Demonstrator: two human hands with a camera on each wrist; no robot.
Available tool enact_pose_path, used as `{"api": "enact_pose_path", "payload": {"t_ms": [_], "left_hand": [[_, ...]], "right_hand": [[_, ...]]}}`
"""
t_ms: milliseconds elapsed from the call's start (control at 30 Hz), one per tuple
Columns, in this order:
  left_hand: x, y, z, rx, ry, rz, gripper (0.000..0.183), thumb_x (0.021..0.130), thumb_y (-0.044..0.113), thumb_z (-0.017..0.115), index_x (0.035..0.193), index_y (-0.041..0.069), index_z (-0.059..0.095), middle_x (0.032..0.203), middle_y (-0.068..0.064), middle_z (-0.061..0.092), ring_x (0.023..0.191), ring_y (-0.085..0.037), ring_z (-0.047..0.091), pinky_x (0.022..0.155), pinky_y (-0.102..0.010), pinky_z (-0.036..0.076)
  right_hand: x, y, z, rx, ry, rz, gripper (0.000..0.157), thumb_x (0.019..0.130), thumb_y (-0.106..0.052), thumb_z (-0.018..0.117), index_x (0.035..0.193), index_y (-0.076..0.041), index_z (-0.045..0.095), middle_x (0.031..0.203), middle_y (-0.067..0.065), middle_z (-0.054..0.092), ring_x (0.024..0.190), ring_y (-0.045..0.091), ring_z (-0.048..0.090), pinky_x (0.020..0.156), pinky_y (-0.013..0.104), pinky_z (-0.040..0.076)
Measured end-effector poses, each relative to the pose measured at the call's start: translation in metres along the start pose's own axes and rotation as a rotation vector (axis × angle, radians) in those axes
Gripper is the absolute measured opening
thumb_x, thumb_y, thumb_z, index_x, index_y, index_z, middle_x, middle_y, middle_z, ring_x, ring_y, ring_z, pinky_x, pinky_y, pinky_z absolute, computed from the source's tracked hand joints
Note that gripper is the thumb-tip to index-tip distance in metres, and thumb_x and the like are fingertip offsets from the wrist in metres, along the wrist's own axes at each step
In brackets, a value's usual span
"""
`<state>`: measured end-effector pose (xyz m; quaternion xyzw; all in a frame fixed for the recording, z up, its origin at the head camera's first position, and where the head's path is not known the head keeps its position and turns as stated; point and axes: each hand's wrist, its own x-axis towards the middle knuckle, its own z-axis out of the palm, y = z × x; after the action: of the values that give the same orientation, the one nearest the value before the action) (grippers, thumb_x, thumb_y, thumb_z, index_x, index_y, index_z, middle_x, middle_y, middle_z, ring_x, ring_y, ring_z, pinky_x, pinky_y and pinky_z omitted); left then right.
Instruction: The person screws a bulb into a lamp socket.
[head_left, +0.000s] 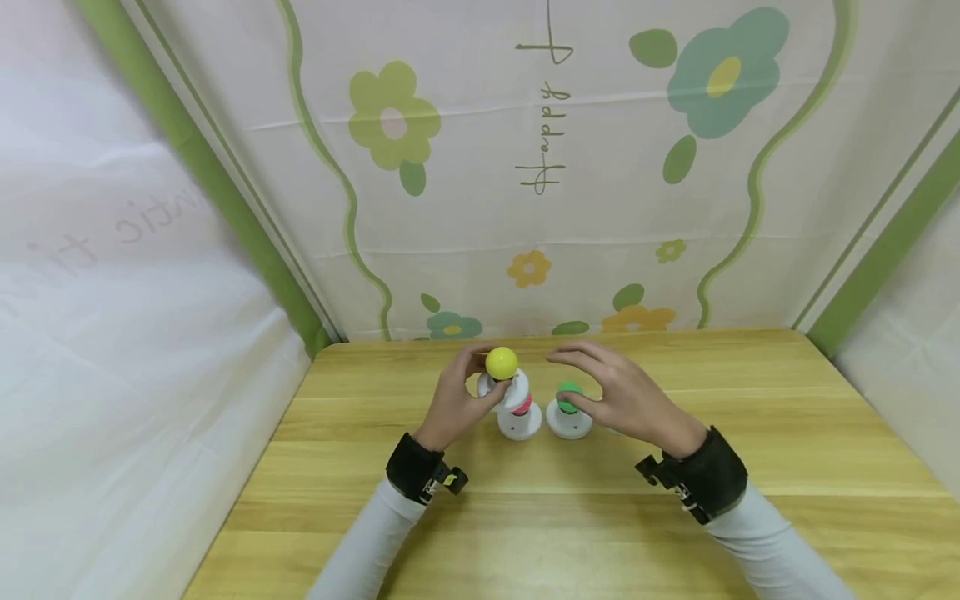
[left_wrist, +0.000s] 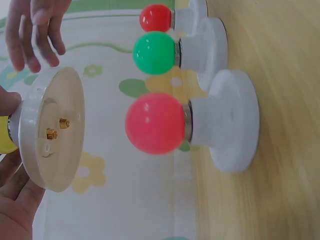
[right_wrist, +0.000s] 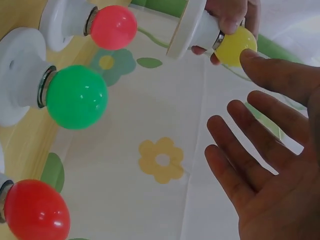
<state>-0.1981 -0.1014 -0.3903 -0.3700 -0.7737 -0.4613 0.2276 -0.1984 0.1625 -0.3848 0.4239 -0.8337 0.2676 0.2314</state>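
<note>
My left hand (head_left: 456,404) grips a white lamp holder (head_left: 519,387) carrying a yellow bulb (head_left: 502,363), raised off the table. In the left wrist view the underside of this lamp holder shows two brass terminals (left_wrist: 52,134). Beneath it, a pink bulb (left_wrist: 155,123) stands upright in its own white holder on the table. Beside that is a green bulb (right_wrist: 76,97) in a similar holder. My right hand (head_left: 630,396) hovers around and above the green bulb, fingers spread and holding nothing. A red bulb (right_wrist: 37,210) stands farther right, hidden behind the right hand in the head view.
The holders stand toward the back of the wooden table (head_left: 510,533). White fabric with flower prints (head_left: 465,200) hangs behind the table, with more fabric at both sides. Each wrist wears a black band (head_left: 716,475) with a small device.
</note>
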Motion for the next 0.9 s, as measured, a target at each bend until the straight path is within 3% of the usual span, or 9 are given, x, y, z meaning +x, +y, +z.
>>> {"api": "enact_pose_path", "payload": {"t_ms": [300,600,900], "left_hand": [[-0.004,-0.008,-0.010,0.029,0.017,-0.014,0.052,0.076,-0.010,0.073,0.122,-0.013,0.048,0.116,-0.025,0.057,0.098,-0.032,0.060,0.083,-0.046,0.055],[-0.014,-0.025,-0.016,0.059,0.008,-0.017,0.055,0.077,-0.010,0.073,0.127,-0.005,0.051,0.116,-0.021,0.056,0.103,-0.030,0.057,0.084,-0.043,0.055],[-0.025,-0.037,-0.020,0.051,-0.042,-0.138,0.054,0.078,-0.010,0.071,0.127,-0.005,0.050,0.119,-0.021,0.053,0.108,-0.033,0.056,0.087,-0.041,0.054]], "right_hand": [[-0.015,0.009,-0.002,-0.057,-0.017,0.033,0.058,0.081,-0.027,0.077,0.134,-0.015,0.056,0.135,0.004,0.054,0.125,0.021,0.046,0.099,0.047,0.045],[-0.028,0.018,-0.008,-0.098,-0.060,0.087,0.061,0.080,-0.031,0.078,0.133,-0.011,0.056,0.136,0.007,0.053,0.126,0.024,0.045,0.099,0.051,0.044],[-0.040,0.028,-0.010,-0.133,-0.082,0.139,0.062,0.081,-0.034,0.077,0.135,-0.012,0.054,0.137,0.008,0.052,0.126,0.027,0.045,0.099,0.054,0.043]]}}
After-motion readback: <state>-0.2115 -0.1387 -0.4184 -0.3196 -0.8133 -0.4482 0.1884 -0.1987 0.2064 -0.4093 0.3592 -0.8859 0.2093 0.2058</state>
